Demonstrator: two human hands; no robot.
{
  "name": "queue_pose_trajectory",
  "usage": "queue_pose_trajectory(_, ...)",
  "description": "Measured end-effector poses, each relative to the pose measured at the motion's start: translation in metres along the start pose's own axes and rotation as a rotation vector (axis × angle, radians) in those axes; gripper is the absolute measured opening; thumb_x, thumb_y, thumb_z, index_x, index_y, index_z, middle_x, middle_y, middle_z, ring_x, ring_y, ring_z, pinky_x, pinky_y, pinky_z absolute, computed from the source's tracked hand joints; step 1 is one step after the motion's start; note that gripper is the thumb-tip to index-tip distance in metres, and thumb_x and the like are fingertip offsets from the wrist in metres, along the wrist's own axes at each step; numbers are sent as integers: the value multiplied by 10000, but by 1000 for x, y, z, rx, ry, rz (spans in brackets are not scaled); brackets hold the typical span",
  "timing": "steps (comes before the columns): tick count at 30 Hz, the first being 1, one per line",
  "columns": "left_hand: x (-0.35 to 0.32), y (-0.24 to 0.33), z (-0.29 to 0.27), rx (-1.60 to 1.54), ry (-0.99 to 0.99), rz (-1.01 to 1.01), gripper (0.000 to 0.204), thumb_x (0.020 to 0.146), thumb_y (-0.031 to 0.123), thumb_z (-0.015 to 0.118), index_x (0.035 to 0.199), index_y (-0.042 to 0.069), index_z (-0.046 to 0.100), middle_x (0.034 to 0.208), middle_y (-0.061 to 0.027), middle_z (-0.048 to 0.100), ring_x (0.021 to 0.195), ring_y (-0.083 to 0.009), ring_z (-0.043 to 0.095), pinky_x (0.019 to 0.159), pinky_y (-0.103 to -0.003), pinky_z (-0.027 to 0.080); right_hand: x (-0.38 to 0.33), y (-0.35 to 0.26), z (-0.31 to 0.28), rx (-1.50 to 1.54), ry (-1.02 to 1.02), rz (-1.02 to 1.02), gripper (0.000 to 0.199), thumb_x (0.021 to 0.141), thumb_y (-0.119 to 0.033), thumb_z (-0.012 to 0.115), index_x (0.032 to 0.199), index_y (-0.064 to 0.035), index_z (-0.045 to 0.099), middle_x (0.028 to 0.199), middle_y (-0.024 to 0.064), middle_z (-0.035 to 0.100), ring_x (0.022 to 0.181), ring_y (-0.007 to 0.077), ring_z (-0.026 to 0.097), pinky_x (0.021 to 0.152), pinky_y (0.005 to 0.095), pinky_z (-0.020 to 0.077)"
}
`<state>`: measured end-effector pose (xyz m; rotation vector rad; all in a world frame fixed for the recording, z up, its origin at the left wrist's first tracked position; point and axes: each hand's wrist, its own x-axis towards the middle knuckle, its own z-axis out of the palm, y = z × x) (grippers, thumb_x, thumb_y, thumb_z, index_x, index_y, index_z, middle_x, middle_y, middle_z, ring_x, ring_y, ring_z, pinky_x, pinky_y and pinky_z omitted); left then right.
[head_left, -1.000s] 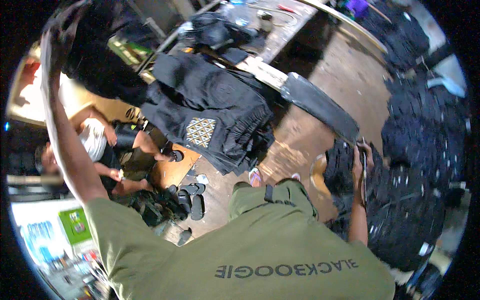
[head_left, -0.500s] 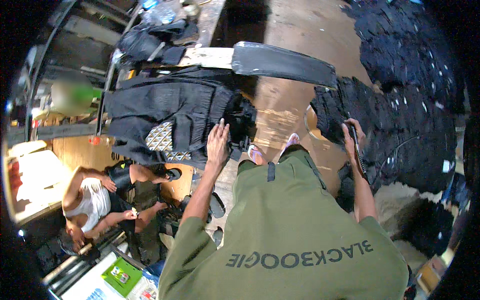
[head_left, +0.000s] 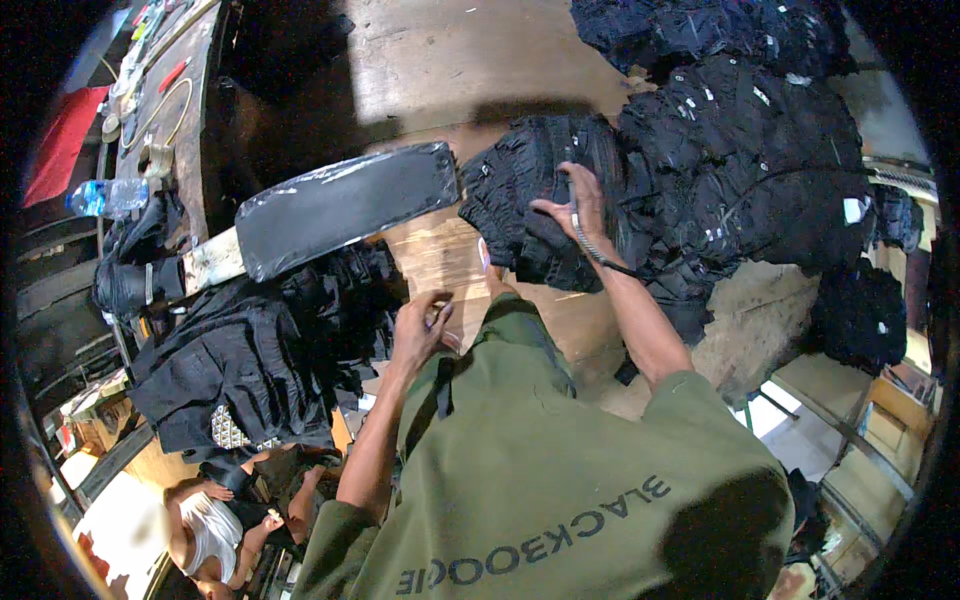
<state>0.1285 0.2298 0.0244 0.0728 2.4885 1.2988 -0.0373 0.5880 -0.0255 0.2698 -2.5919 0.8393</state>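
Note:
My right hand (head_left: 590, 205) is over a black gathered garment (head_left: 520, 225) on the right. Its fingers are closed round a thin dark rod-like tool (head_left: 576, 215) with a ribbed strand running back along the wrist; its exact kind cannot be made out. My left hand (head_left: 420, 330) hovers near my left thigh with fingers curled in a pinch, and whatever may be in them is too small to name. Left of it lies a heap of black garments (head_left: 270, 345), one with a white-and-gold patterned patch (head_left: 230, 428). A narrow padded black board (head_left: 350, 210) reaches across between the garments.
A large pile of black garments with small white tags (head_left: 740, 170) spreads at the right. At far left, a bench (head_left: 175, 110) and a clear plastic bottle (head_left: 110, 197) show. A seated person in a white top (head_left: 212, 530) is at lower left. Brown floor (head_left: 460, 60) lies beyond the board.
My view has turned toward the right. My right hand has moved forward and inward over the black garment, still holding the thin tool. My left hand has come off the left garments, its fingers now curled.

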Motion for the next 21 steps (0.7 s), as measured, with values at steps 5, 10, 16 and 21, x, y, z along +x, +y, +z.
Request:
queue_pose_trajectory(5,124,74,79,-31,-78,191,399,932,157,788,1300,38,687,1195,-215,731,1111,-418,706,975,-479,570,40,23,36,230,91,279,733,716,-254,997,1312,-71,611,1227,179,688,1056,394,691,950,497,561)
queue_pose_trajectory(10,174,147,153,44,13,68,701,883,204,836,1436,-56,493,1348,-283,570,1299,-447,535,1110,-503,455,51,52,8,120,-81,315,669,716,-193,972,1270,-94,612,1121,173,717,980,378,706,877,480,562)
queue_pose_trajectory(16,199,162,170,16,15,-132,781,821,197,878,1423,-59,452,1142,-311,655,1105,-486,642,950,-552,513,78,71,32,94,-141,270,529,747,-136,886,1219,-102,648,1085,157,730,952,366,714,856,460,566)
queue_pose_trajectory(21,207,175,172,-219,-128,-127,827,826,206,877,1480,-35,432,1039,-336,729,1041,-519,713,931,-585,544,82,96,14,303,-50,506,401,856,-78,763,1237,-131,653,990,53,725,833,210,714,746,332,576)
